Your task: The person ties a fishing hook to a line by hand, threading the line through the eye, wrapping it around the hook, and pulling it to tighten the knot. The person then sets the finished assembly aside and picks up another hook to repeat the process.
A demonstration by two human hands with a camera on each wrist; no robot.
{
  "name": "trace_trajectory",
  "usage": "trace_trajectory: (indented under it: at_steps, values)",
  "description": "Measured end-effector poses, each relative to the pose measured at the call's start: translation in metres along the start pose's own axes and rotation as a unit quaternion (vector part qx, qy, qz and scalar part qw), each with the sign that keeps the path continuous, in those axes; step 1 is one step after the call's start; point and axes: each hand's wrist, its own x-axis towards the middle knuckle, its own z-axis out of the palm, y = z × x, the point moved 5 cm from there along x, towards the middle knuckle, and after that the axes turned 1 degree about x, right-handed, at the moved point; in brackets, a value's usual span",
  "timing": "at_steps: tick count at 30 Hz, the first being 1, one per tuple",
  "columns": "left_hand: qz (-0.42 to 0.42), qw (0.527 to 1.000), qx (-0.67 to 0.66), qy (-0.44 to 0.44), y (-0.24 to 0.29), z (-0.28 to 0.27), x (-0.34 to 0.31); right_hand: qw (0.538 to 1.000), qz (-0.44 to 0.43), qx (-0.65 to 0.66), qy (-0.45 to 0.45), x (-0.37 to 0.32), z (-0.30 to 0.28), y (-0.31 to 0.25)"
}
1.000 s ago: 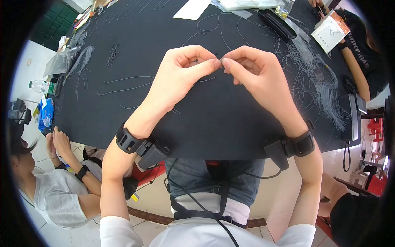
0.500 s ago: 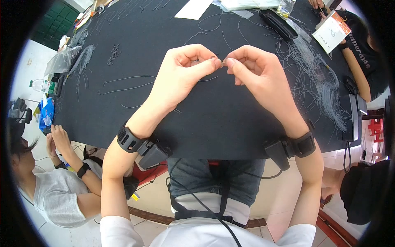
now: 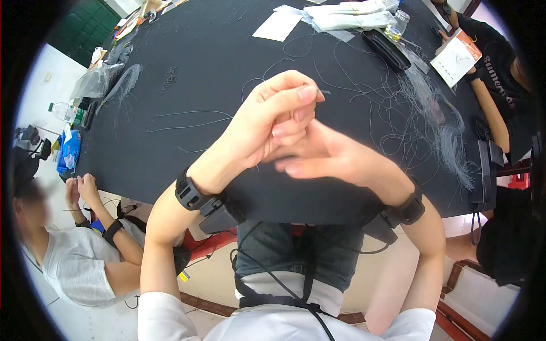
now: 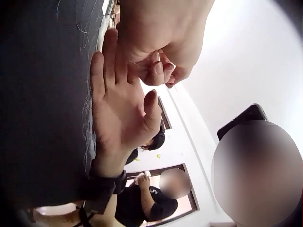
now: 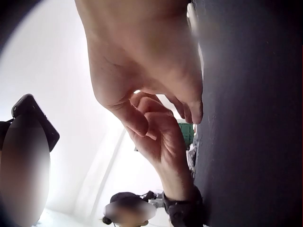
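My left hand [image 3: 282, 109] is raised over the dark table, its thumb and index finger pinching a short, thin, pale piece [image 3: 324, 92] whose tip sticks out past the fingertips. What the piece is, I cannot tell. My right hand [image 3: 335, 156] lies just below and behind it, thumb out and fingers extended, a little blurred. In the left wrist view the right palm [image 4: 120, 111] shows with straight, spread fingers and nothing in it. The right wrist view has the left hand [image 5: 163, 135] beyond the right one, its pinch hidden there.
Thin grey cords [image 3: 190, 114] lie left of the hands. A tangled bundle of pale strands [image 3: 441, 133] spreads at the right, near a black pouch [image 3: 387, 50] and a small jar [image 3: 397, 25]. White paper [image 3: 277, 25] lies at the back. Other people sit at both sides.
Both hands earlier met fingertip to fingertip. Now the right hand has let go, opened and dropped below the left, while the left has turned, its pinch kept. The head view has shifted slightly.
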Motion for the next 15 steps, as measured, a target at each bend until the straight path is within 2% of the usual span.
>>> trace_trajectory:
  at_steps: [3, 4, 7, 11, 15]
  values:
    - [-0.009, 0.995, -0.101, 0.022, 0.001, -0.006, 0.004, 0.996, 0.083, 0.021, 0.003, 0.001, -0.005, 0.006]
    - [0.001, 0.996, -0.084, 0.022, 0.003, -0.007, 0.005, 0.994, 0.111, 0.019, 0.008, 0.001, -0.006, 0.008]
    - [0.043, 0.994, -0.098, 0.03, 0.005, -0.009, 0.008, 0.993, 0.114, 0.013, 0.012, 0.001, 0.001, 0.007]
    - [0.079, 0.992, -0.092, 0.036, 0.004, 0.002, 0.005, 0.998, 0.046, 0.007, 0.029, 0.006, 0.01, 0.009]
    - [0.081, 0.992, -0.083, 0.055, 0.005, 0.001, 0.005, 0.994, 0.108, 0.023, -0.008, 0.006, 0.012, 0.018]
